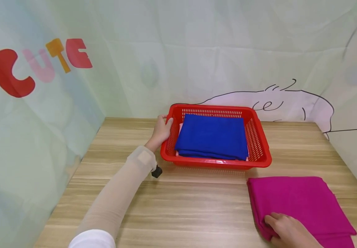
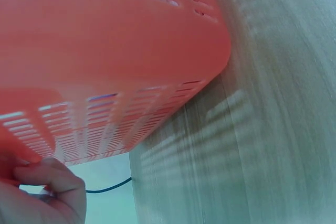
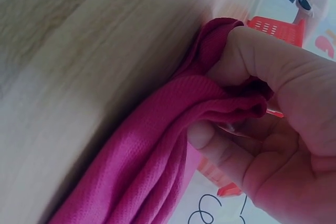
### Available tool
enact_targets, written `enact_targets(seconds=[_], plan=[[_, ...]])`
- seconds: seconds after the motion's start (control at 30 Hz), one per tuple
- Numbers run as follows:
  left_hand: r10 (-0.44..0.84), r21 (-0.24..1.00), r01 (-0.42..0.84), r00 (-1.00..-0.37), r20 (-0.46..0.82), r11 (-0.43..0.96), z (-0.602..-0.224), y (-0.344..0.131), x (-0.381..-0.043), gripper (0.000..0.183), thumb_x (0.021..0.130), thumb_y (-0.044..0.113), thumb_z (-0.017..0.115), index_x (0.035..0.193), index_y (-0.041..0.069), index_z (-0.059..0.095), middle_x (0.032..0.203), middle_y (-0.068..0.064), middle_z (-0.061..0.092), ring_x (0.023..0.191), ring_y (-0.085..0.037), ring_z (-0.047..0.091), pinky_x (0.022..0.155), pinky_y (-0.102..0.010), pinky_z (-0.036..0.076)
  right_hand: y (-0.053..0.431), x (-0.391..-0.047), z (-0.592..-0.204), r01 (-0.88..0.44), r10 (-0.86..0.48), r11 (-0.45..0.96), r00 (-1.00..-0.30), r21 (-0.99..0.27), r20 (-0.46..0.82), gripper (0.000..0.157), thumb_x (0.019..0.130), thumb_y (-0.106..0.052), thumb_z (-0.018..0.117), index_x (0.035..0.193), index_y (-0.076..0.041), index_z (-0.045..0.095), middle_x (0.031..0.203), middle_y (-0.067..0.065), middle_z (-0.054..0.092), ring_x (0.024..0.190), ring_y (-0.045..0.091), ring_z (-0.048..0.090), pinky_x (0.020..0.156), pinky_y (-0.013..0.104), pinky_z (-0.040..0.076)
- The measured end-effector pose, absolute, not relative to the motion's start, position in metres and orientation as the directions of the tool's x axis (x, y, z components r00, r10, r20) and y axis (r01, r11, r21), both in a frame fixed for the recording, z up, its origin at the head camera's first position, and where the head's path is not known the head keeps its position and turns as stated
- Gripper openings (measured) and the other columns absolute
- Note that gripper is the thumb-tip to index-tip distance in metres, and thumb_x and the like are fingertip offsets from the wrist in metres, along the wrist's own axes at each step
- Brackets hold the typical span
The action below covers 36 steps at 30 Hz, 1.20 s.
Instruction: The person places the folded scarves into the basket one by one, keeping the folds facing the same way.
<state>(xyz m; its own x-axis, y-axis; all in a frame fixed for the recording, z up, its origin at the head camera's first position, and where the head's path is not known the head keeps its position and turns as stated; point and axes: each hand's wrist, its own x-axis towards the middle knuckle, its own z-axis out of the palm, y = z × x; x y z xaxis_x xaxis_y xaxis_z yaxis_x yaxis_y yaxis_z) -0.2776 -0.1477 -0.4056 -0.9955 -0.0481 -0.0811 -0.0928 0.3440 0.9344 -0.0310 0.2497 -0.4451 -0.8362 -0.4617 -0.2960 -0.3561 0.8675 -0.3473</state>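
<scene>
A red plastic basket with slotted walls stands near the back of the table. My left hand grips its left rim, thumb on top; the left wrist view shows the curled fingers at the basket's edge. Inside lies a folded blue cloth, over a pink cloth that peeks out at the edges. At the front right lies a folded magenta cloth. Its left edge is pinched by my right hand, and in the right wrist view the folded layers run between thumb and fingers.
The wood-grain table runs back to a printed curtain at the rear and both sides. Red, pink and orange letters are printed on the left curtain. A small black device sits on my left wrist.
</scene>
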Motion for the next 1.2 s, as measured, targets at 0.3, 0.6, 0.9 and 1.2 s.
enact_targets(seconds=[0.3, 0.6, 0.9, 1.2], plan=[[-0.048, 0.935, -0.091, -0.996, -0.080, 0.343, -0.4069, -0.1478, -0.2796, 0.047, 0.108, 0.028, 0.042, 0.145, 0.003, 0.028, 0.122, -0.022, 0.053, 0.101, -0.035, 0.064, 0.081, -0.044, 0.059, 0.2465, -0.0310, -0.4433, -0.381, -0.482, 0.856, -0.832, -0.348, -0.275, 0.025, 0.071, 0.000, 0.078, 0.088, -0.012, 0.063, 0.073, -0.010, 0.046, 0.063, 0.003, 0.040, 0.053, 0.023, 0.039], [-0.049, 0.933, -0.080, -0.997, -0.067, 0.350, -0.4055, -0.1473, -0.2781, 0.045, 0.108, 0.027, 0.041, 0.144, 0.001, 0.029, 0.121, -0.023, 0.053, 0.100, -0.033, 0.064, 0.080, -0.041, 0.060, 0.2441, -0.0317, -0.4434, -0.376, -0.489, 0.849, -0.825, -0.370, -0.284, 0.026, 0.071, -0.001, 0.078, 0.088, -0.013, 0.063, 0.074, -0.011, 0.047, 0.064, 0.003, 0.041, 0.053, 0.023, 0.040], [-0.043, 0.934, -0.088, -0.996, -0.078, 0.345, -0.4077, -0.1480, -0.2798, 0.047, 0.108, 0.029, 0.041, 0.145, 0.003, 0.027, 0.122, -0.022, 0.054, 0.100, -0.034, 0.065, 0.080, -0.044, 0.060, 0.2447, -0.0312, -0.4450, -0.428, -0.533, 0.822, -0.810, -0.375, -0.244, 0.026, 0.071, -0.001, 0.077, 0.087, -0.013, 0.062, 0.073, -0.013, 0.046, 0.063, 0.001, 0.039, 0.052, 0.022, 0.039], [-0.047, 0.933, -0.092, -0.996, -0.080, 0.348, -0.4053, -0.1473, -0.2774, 0.048, 0.108, 0.030, 0.041, 0.146, 0.003, 0.026, 0.122, -0.022, 0.053, 0.101, -0.035, 0.064, 0.081, -0.044, 0.059, 0.2408, -0.0320, -0.4457, -0.409, -0.531, 0.821, -0.804, -0.399, -0.268, 0.025, 0.073, -0.002, 0.078, 0.088, -0.013, 0.062, 0.073, -0.013, 0.046, 0.063, 0.001, 0.041, 0.052, 0.021, 0.040]])
